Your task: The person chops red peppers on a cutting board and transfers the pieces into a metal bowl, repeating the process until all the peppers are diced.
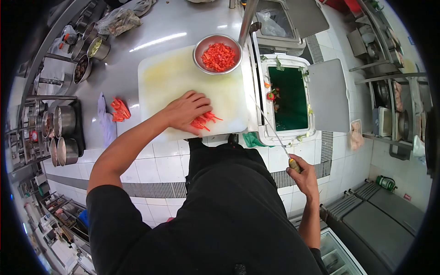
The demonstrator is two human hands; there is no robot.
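Note:
My left hand [189,110] lies over a small bunch of red pepper strips [202,121] near the front edge of the white cutting board [158,91]. Its fingers are pressed together and cover part of the strips. Out to the right, my right hand [303,175] is closed round the handle of a long thin knife [277,136], whose blade points up and left past the corner of the bin. Diced red pepper fills much of a metal bowl [197,54] at the board's far right corner. More red pepper pieces [120,110] lie on the steel counter, left of the board.
An open white bin [289,137] with a green inside stands right of the counter, vegetable scraps on its rim. A pale purple cloth [107,121] and metal pots [64,121] sit on the left. A metal post [248,23] rises behind the bowl.

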